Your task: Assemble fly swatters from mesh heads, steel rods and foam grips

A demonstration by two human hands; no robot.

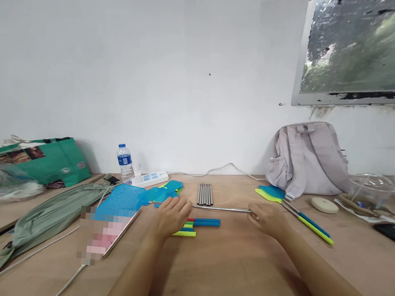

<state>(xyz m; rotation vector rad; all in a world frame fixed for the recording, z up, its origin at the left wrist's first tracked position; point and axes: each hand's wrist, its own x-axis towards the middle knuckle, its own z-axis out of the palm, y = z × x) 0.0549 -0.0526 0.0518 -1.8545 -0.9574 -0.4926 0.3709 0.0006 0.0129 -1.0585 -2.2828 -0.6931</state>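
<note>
A fly swatter with a blue mesh head (121, 198) and a long thin metal rod (221, 209) lies crosswise in front of me. My left hand (172, 216) is closed around the rod near the head. My right hand (264, 218) grips the rod's right end, its fingertips partly hidden. Beyond the rod, several short metal tubes (205, 194) lie side by side. Blue, yellow-green and red grip sleeves (205, 222) lie just right of my left hand. More blue swatter heads (164, 191) are piled behind that hand.
Swatters with blue and yellow-green handles (314, 226) lie at right, before a pale backpack (309, 160). At left are a phone (113, 238) on a cable, a grey-green strap bag (53, 213), a water bottle (124, 161) and a power strip (150, 179).
</note>
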